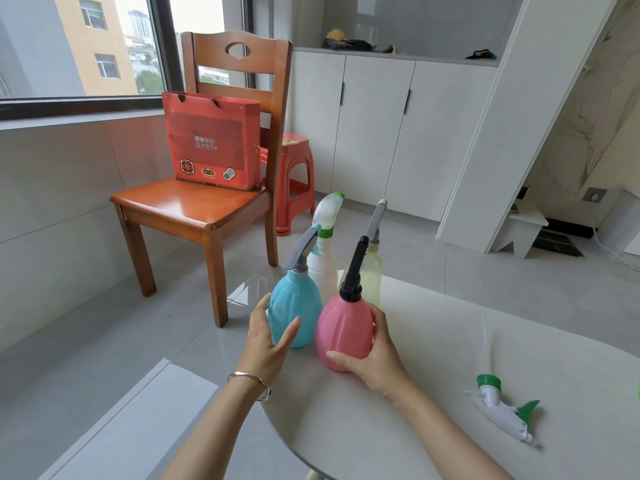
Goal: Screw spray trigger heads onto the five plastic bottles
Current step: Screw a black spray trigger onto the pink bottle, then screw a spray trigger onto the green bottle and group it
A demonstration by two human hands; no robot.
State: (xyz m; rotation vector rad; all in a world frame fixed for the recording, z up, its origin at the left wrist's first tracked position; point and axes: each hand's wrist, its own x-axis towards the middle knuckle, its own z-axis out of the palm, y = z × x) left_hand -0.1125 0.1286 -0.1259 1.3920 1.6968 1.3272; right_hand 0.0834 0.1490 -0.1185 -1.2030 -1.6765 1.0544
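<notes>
A pink bottle (343, 327) with a black trigger head (355, 271) stands on the white round table (450, 393); my right hand (372, 355) wraps its lower right side. Left of it stands a blue bottle (296, 306) with a grey trigger head (304, 247), and my left hand (270, 337) rests against its left side, fingers apart. Behind them stand a white bottle (322, 271) with a green-collared white head (329, 211) and a pale yellow bottle (370, 275) with a grey head (377, 220). A loose white and green trigger head (502, 410) lies on the table at the right.
A wooden chair (194, 202) with a red gift bag (211, 143) stands beyond the table's left edge, a red plastic stool (294, 181) behind it. White cabinets (381, 133) line the back wall. A green sliver shows at the far right frame edge.
</notes>
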